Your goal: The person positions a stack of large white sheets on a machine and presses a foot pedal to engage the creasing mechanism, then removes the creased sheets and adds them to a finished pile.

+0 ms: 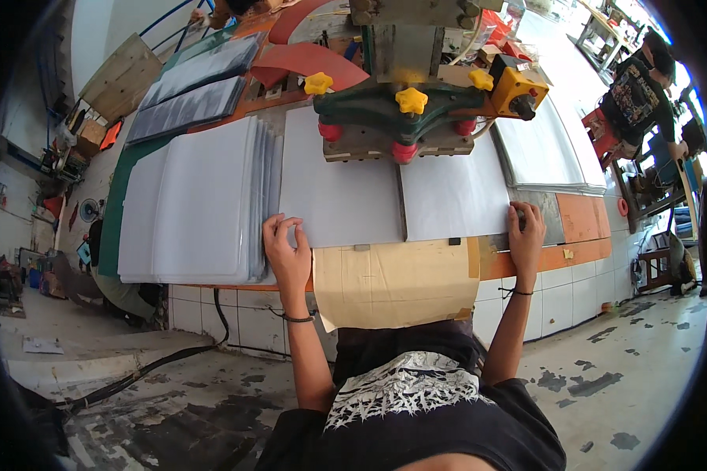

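Under the press head (401,118), with its yellow star knobs and red feet, lie two white panels side by side: a left one (342,192) and a right one (456,200). A narrow dark strip (403,206) parts them, and whether they are joined is unclear. My left hand (288,250) is at the left panel's near left corner, fingers curled in and closed on its edge. On the opposite side my right hand (528,235) has bent fingers closed at the right panel's outer edge. Tan cardboard (397,282) hangs off the table's front edge below them.
Left of the panels stands a thick stack of clear plastic covers (196,208). Darker plastic stacks (188,106) lie behind it. Another white stack (550,153) is at the right, beside a yellow control box (518,90). A person (640,98) sits farther right.
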`<state>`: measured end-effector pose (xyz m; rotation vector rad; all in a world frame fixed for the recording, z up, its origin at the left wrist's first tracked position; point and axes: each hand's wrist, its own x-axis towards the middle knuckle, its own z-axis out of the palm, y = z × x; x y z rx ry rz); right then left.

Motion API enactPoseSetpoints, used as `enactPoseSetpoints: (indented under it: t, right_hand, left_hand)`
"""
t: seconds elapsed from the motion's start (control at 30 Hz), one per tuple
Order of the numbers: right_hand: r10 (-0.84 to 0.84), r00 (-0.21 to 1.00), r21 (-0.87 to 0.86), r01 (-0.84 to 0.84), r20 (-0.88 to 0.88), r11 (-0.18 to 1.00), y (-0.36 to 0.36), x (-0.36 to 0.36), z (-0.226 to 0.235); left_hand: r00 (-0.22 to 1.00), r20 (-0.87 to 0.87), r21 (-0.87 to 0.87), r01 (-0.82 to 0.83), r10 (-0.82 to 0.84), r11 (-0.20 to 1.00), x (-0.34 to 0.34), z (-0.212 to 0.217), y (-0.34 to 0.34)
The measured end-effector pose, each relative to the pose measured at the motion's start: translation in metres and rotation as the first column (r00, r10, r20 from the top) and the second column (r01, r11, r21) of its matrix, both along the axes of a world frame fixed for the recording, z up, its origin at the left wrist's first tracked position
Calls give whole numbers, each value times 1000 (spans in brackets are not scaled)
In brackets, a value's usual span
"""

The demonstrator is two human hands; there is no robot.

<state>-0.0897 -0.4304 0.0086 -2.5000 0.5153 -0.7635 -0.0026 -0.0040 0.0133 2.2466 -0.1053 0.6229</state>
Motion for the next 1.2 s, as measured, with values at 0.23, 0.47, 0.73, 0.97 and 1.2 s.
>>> enactPoseSetpoints:
  t: [0.23,0.47,0.73,0.97,1.2]
  right_hand:
    - [14,1000,-31,-14,14,999,-2,0,-2]
    - [13,1000,-19,-13,1,1000,-2,-2,0]
    - [-12,1000,-59,11,-18,998,1,1,2]
    - [11,999,-15,-11,-33,1000,0,1,1]
    - [7,999,-21,-8,-33,1000,-2,2,-1]
  left_hand:
    - [1000,28,-24,7,-6,1000,0,3,2]
    - [999,33,-3,-43,43,999,-21,-1,-3]
    - [989,58,-40,-133,135,990,-44,-9,-16]
    - [967,216,145,-168,134,975,-42,-24,-4]
    - [984,128,40,-126,120,991,-41,-24,-7]
